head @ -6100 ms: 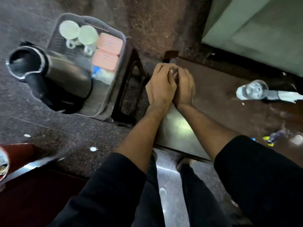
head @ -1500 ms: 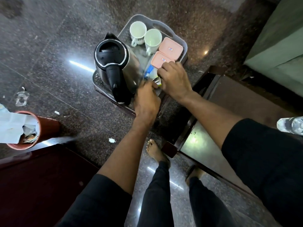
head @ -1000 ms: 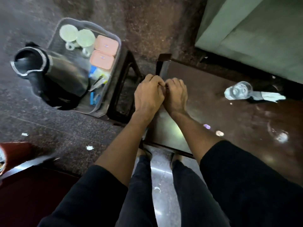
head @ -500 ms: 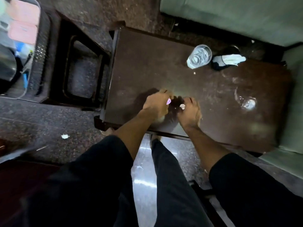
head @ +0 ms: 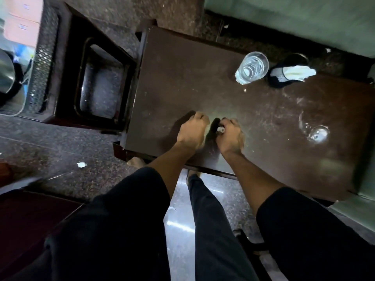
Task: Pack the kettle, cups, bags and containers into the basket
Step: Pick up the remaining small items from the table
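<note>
This looks like a living room in a home: a low dark wooden table (head: 182,82) stands on polished speckled stone floor (head: 60,142), with a green sofa (head: 294,21) just behind the table and a drinking glass (head: 251,67) on it.

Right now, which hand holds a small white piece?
The right hand: a small white piece shows in its curled fingers. The left hand shows none.
</note>
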`<action>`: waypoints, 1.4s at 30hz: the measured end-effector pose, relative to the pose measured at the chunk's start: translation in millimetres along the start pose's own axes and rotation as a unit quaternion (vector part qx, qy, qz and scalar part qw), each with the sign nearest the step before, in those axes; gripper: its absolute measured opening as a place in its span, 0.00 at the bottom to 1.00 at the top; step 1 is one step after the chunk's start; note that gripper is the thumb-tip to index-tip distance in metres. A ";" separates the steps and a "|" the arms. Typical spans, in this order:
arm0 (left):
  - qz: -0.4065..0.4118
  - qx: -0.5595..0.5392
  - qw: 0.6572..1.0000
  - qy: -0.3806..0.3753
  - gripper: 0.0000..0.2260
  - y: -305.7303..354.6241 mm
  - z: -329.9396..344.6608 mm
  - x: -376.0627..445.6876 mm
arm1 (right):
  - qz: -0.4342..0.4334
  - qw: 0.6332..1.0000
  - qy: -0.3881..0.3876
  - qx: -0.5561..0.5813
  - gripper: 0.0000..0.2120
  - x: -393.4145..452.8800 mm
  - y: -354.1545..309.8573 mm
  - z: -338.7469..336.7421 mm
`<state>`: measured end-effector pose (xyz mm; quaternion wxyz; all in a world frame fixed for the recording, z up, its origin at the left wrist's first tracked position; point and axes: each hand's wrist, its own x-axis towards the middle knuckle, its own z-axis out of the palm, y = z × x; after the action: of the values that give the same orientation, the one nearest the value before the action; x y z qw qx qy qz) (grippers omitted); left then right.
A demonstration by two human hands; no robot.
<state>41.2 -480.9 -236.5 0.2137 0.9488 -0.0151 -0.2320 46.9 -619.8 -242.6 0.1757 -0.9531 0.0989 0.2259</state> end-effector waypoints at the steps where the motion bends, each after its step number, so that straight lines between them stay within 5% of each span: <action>1: -0.021 -0.021 0.999 0.020 0.16 -5.4 -7.1 -1.5 | -0.012 1.000 0.007 0.002 0.13 1.4 -9.7 -2.1; 16: -0.154 -0.126 0.930 0.309 0.10 -183.7 -206.6 -55.0 | -0.252 0.957 0.014 0.145 0.06 11.3 -322.4 1.5; 23: -0.212 -0.045 0.925 0.313 0.10 -318.8 -330.1 -73.5 | -0.317 0.921 0.067 0.216 0.06 -12.4 -495.1 20.1; 28: -0.237 0.063 0.947 0.210 0.11 -398.7 -419.5 -65.6 | -0.374 0.904 0.055 0.198 0.07 -13.2 -585.0 38.2; 34: -0.116 0.068 0.988 0.074 0.11 -456.0 -495.9 -34.1 | -0.378 0.923 0.018 0.067 0.10 0.6 -618.5 77.1; 42: -0.049 -0.015 0.994 0.101 0.13 -535.2 -470.0 -33.8 | -0.439 0.898 0.029 -0.020 0.08 17.1 -640.4 95.9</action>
<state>183.3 196.8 -66.1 0.2169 0.9636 0.0571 -0.1452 195.5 3.1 -144.9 0.2353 -0.9091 -0.3289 0.0999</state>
